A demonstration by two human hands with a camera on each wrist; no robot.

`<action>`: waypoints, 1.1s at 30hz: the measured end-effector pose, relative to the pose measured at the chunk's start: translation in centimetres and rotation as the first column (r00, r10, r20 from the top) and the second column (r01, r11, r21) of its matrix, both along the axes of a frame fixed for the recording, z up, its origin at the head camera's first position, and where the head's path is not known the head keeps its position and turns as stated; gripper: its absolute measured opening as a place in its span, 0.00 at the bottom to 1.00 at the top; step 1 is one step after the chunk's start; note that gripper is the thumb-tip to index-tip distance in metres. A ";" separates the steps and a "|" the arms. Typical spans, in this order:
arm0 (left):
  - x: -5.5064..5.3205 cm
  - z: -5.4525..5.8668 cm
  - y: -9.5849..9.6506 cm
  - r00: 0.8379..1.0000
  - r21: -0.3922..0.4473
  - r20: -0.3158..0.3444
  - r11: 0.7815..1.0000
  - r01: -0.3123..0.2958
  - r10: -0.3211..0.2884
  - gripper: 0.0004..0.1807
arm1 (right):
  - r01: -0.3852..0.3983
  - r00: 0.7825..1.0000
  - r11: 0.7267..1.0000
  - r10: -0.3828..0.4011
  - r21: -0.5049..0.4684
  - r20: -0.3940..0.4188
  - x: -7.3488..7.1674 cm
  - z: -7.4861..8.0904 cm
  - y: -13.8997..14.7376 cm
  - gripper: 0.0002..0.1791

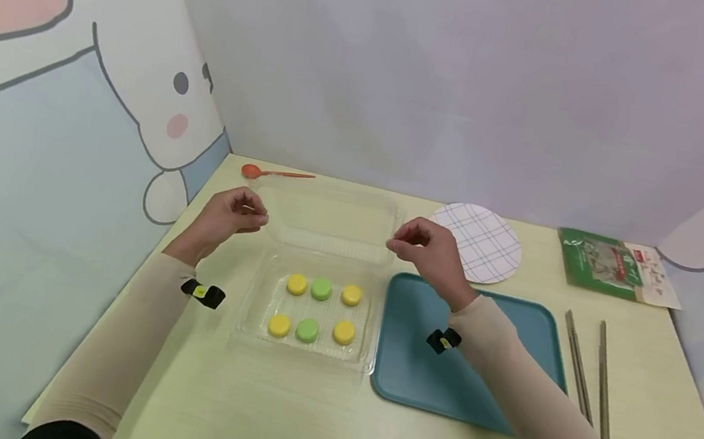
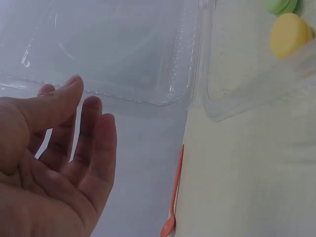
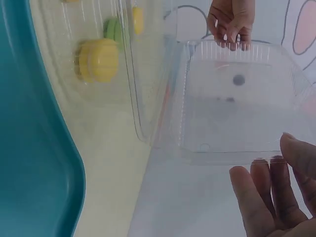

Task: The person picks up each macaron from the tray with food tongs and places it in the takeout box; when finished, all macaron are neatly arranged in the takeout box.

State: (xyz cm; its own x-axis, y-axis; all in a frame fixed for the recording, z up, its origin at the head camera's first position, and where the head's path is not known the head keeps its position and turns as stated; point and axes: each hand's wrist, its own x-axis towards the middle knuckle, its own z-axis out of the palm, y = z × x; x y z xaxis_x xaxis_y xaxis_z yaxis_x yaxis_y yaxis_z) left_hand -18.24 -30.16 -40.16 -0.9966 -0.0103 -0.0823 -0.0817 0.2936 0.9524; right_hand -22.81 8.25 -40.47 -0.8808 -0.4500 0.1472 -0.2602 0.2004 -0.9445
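Observation:
A clear plastic hinged box lies with its base [image 1: 367, 355] on the table and its lid [image 1: 332, 217] raised behind it. Inside the base sit yellow macarons [image 1: 297, 284] and green macarons [image 1: 321, 289] in two rows. My left hand [image 1: 228, 222] pinches the lid's left edge between thumb and fingers. At the opposite edge my right hand [image 1: 430, 256] pinches the lid the same way, thumb on one side and fingers on the other in the right wrist view. Light shines through the lid, and the wall shows behind it.
A teal tray [image 1: 412, 368] lies right of the box, partly beneath my right forearm. Behind it is a round checked mat [image 1: 485, 244]. Slim metal sticks [image 1: 604, 386] and a green food pouch [image 1: 606, 264] are farther right. An orange spoon [image 1: 251, 171] lies at the back left.

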 end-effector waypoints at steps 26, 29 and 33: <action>7.8 -1.8 0.3 0.982 0.030 0.185 0.998 -0.047 0.041 0.23 | -0.224 0.908 0.974 0.211 -0.005 0.363 5.5 -1.8 2.1 0.10; 7.9 -1.9 0.5 0.971 0.024 0.235 0.998 -0.052 0.045 0.23 | -0.212 0.861 0.977 0.202 -0.031 0.467 5.5 -2.1 2.1 0.12; 8.0 -2.4 0.8 0.955 0.017 0.294 0.998 -0.058 0.051 0.22 | -0.174 0.806 0.984 0.157 -0.025 0.571 5.5 -2.7 1.9 0.13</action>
